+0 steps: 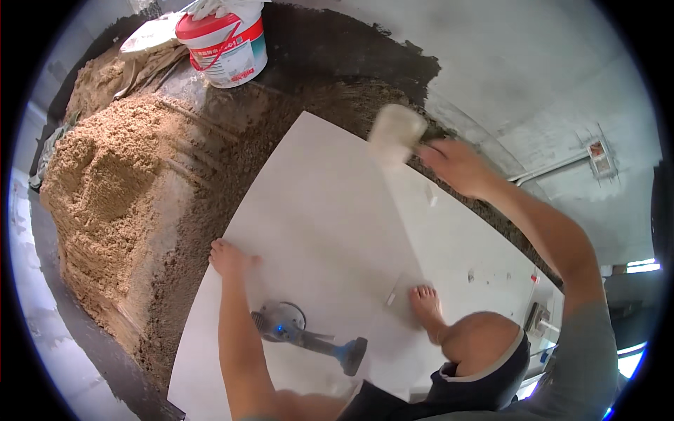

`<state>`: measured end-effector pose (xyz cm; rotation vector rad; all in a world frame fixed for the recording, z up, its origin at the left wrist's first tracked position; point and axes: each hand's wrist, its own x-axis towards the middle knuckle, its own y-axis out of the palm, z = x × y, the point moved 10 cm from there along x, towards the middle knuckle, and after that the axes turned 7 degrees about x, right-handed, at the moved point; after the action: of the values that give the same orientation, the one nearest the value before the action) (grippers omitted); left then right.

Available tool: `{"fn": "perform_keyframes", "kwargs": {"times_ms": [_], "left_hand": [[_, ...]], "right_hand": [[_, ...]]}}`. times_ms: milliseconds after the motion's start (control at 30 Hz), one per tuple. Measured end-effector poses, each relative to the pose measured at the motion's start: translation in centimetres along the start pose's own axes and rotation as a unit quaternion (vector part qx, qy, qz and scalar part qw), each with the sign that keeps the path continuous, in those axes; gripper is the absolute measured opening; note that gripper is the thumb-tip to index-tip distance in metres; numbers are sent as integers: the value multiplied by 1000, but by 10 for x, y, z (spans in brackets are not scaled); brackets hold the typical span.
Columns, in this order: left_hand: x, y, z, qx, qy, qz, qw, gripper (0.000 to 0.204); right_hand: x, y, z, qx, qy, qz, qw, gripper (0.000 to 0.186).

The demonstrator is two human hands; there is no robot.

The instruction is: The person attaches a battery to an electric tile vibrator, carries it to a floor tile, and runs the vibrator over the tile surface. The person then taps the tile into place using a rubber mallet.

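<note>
My right hand is closed around the handle of a mallet. Its pale head is smeared by motion above the far right edge of a large white tile. I cannot tell whether the mallet touches the tile. My left hand lies on the tile's left edge, with thumb apart and fingertips at the rim. Just to the right of my left forearm, a blue and grey cordless angle grinder rests on the tile. My bare foot stands on the white tile surface.
A sand heap rises on the left. Behind it stands a white bucket with a red lid. Another white tile adjoins on the right. A flat trowel-like tool lies near my knee. The wall holds a recessed electrical box.
</note>
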<state>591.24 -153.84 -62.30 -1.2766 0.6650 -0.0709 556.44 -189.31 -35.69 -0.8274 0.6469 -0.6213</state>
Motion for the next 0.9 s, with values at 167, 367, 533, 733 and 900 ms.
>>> {"fn": "perform_keyframes", "kwargs": {"times_ms": [167,367,533,733,900], "left_hand": [[-2,4,-3,11,-30,18,999,131],[9,14,-7,48,-54,50,996,137],[23,16,8,70,-81,26,994,131],[35,38,8,21,-82,3,996,128],[32,37,15,5,-91,10,996,130]], "right_hand": [[194,107,61,-128,-160,63,977,45],[320,198,155,-286,-270,110,913,31],[375,193,207,-142,-388,-27,910,24],[361,276,151,-404,-529,110,739,22],[349,272,146,-392,-541,107,736,22]]}}
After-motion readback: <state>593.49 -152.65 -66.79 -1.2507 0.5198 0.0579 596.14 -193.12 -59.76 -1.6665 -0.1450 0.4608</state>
